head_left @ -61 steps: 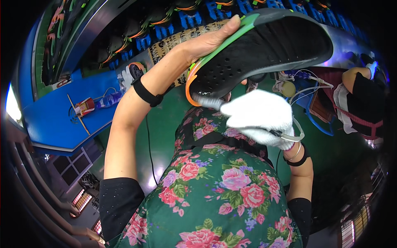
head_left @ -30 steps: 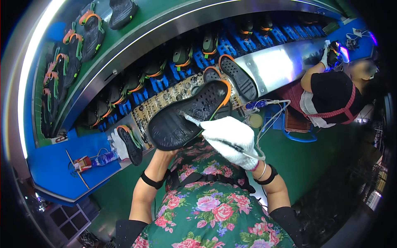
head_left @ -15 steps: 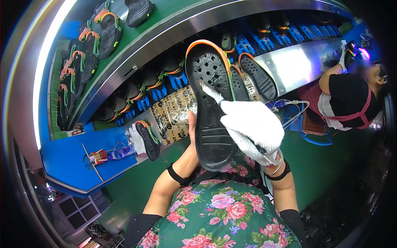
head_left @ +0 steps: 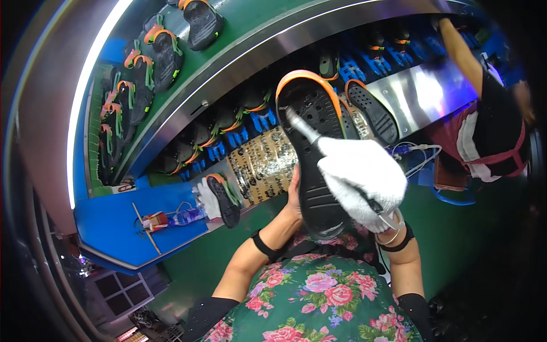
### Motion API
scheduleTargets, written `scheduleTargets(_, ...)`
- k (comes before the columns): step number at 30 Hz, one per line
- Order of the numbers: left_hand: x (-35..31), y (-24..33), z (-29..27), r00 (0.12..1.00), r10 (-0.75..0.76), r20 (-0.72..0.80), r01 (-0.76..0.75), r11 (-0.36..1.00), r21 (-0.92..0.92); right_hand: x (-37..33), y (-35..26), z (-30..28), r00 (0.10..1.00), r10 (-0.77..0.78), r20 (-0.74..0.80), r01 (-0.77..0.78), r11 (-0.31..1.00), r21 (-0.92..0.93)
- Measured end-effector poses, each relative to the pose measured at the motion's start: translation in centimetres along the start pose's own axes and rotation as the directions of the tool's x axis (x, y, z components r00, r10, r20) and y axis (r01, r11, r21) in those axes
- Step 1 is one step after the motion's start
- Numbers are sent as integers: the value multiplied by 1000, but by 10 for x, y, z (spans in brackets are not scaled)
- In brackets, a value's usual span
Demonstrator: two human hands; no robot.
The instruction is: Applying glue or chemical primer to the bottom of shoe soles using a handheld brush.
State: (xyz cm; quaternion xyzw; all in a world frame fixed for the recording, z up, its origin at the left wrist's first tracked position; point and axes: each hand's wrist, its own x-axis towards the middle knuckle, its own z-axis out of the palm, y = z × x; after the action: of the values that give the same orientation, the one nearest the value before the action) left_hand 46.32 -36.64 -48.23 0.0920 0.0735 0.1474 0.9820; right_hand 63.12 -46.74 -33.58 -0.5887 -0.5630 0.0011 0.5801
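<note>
Two closed grips: left hand (head_left: 293,195) on edge of black sole (head_left: 310,171), right hand (head_left: 366,178) round brush (head_left: 305,128); blue worktop (head_left: 105,228) well left.

I can see little of the left hand (head_left: 294,196), mostly hidden behind the black sole (head_left: 312,174). The gloved right hand (head_left: 364,179) covers the sole's edge; the brush (head_left: 303,128) tip looks blurred to me. The top edge crops a sandal (head_left: 204,27).

Free cardboard (head_left: 265,162) between sandal (head_left: 223,200) and left hand (head_left: 294,195)
</note>
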Motion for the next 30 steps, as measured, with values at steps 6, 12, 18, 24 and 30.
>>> scheduleTargets(6,14,3,20,975,18,-222,64,932,358,-9,3,6,986,-125,105,126,992,-3)
scheduleTargets(12,24,8,35,987,104,-121,-62,949,310,-19,12,4,1000,-17,6,17,1000,2)
scheduleTargets(18,38,16,42,974,-46,222,73,991,-114,-36,16,13,1000,17,-2,-16,972,235)
scheduleTargets(24,45,16,55,1000,-18,4,18,997,77,-39,15,15,997,-43,65,35,991,129)
scheduleTargets(30,59,18,66,992,110,65,-112,993,37,-41,23,15,993,53,-101,-30,976,214)
